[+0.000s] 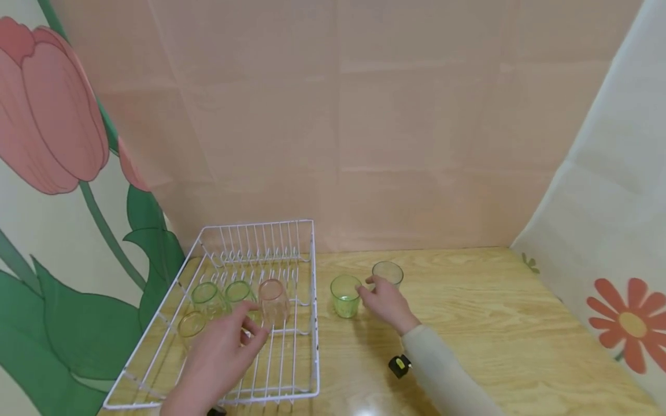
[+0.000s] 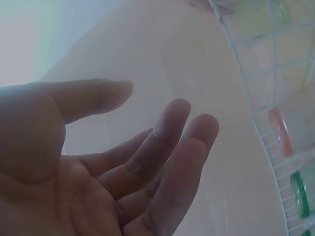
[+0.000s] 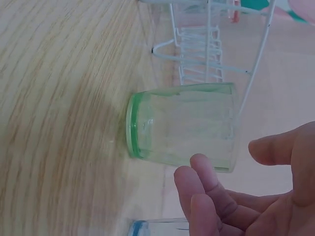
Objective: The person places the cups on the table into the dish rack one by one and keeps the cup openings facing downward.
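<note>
A green glass [image 1: 346, 300] stands upright on the wooden table, right of the rack. My right hand [image 1: 387, 305] is just to its right, with fingers loosely bent and nothing in them; in the right wrist view thumb and fingertips are near the glass's [image 3: 184, 128] mouth. Behind that hand stands a glass with a bluish tint [image 1: 387, 271], partly hidden. My left hand [image 1: 224, 352] hovers over the white wire rack [image 1: 315, 323], fingers relaxed and holding nothing. Beyond it in the rack stand a pink glass [image 1: 273, 303], green glasses [image 1: 207, 297] and a yellow glass [image 1: 191, 325], coloured rings uppermost.
A small black device with a yellow mark [image 1: 399, 365] shows beside the right sleeve [image 1: 442, 364]. Plain pinkish-brown sheeting [image 1: 333, 127] rises behind the table [image 1: 468, 312]. Flower-printed sheets stand at left [image 1: 52, 115] and right [image 1: 619, 231].
</note>
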`<state>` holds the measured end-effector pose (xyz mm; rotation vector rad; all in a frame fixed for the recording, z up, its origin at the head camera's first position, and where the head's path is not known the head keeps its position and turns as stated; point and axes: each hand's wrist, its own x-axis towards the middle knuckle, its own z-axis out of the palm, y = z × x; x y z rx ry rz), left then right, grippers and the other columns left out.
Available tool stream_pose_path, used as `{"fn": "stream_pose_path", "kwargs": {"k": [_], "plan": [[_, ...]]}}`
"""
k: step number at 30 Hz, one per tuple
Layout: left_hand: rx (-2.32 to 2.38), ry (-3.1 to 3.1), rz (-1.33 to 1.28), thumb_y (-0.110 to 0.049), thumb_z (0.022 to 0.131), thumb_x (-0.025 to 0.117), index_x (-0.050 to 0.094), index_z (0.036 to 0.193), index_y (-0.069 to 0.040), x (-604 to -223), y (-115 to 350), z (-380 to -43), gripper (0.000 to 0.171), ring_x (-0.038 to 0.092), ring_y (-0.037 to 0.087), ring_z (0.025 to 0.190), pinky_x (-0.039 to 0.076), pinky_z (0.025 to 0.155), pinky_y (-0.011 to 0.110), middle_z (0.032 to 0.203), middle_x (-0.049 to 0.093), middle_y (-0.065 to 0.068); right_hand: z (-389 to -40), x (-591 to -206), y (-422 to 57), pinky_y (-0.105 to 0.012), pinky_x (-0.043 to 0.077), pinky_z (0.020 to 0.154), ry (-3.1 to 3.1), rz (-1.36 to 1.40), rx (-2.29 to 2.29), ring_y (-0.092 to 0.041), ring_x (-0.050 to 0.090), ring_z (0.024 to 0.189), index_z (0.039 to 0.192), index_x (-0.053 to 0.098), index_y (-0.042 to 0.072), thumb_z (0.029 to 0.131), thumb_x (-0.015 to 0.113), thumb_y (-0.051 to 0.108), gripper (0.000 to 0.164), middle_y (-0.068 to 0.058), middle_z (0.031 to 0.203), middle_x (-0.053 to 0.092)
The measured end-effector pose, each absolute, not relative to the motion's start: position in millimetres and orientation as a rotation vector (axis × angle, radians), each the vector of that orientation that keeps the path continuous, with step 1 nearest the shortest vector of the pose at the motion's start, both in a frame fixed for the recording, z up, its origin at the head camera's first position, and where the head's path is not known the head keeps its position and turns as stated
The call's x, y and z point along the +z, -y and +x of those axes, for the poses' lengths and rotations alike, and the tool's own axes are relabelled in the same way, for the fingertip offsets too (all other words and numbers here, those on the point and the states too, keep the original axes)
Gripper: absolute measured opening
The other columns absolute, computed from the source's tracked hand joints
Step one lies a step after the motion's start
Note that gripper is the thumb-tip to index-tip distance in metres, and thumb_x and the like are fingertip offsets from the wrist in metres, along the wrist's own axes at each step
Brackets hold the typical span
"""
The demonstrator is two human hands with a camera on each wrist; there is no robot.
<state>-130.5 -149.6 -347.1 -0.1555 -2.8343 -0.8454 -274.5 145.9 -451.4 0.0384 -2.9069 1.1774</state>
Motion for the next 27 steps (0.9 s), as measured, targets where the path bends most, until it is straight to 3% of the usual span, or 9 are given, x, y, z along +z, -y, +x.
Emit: {"fn": "stream_pose_path", "kwargs": {"k": [7, 18, 27], "plan": [[-0.96, 2.832, -0.339, -0.037, 0.086, 0.066, 0.058, 0.112, -0.028, -357, 134, -130, 0.029, 0.051, -0.005, 0.061, 0.04, 0.053, 0.019, 0.071, 0.057, -0.021, -281, -458, -145, -0.032, 0.052, 0.058, 2.892, 0.055, 1.362, -0.023, 0.065, 0.071, 0.127, 0.049, -0.002, 0.096, 0.049, 0.037, 0.05, -0.01, 0.082, 0.068], [-1.03, 2.773, -0.486, -0.033, 0.088, 0.064, 0.058, 0.113, -0.024, -366, 123, -127, 0.027, 0.051, -0.005, 0.061, 0.04, 0.055, 0.019, 0.072, 0.058, -0.021, -283, -461, -142, -0.042, 0.054, 0.06, 2.88, -0.023, 1.618, -0.03, 0.065, 0.068, 0.127, 0.05, -0.003, 0.098, 0.044, 0.035, 0.048, -0.014, 0.08, 0.069], [-1.088, 2.828, -0.548, -0.045, 0.09, 0.058, 0.055, 0.12, -0.02, -370, 116, -129, 0.039, 0.052, -0.005, 0.063, 0.042, 0.057, 0.02, 0.076, 0.059, -0.019, -283, -461, -141, -0.043, 0.053, 0.057, 2.848, -0.003, 1.607, -0.031, 0.065, 0.066, 0.12, 0.055, -0.004, 0.097, 0.046, 0.031, 0.042, -0.013, 0.076, 0.069]]}}
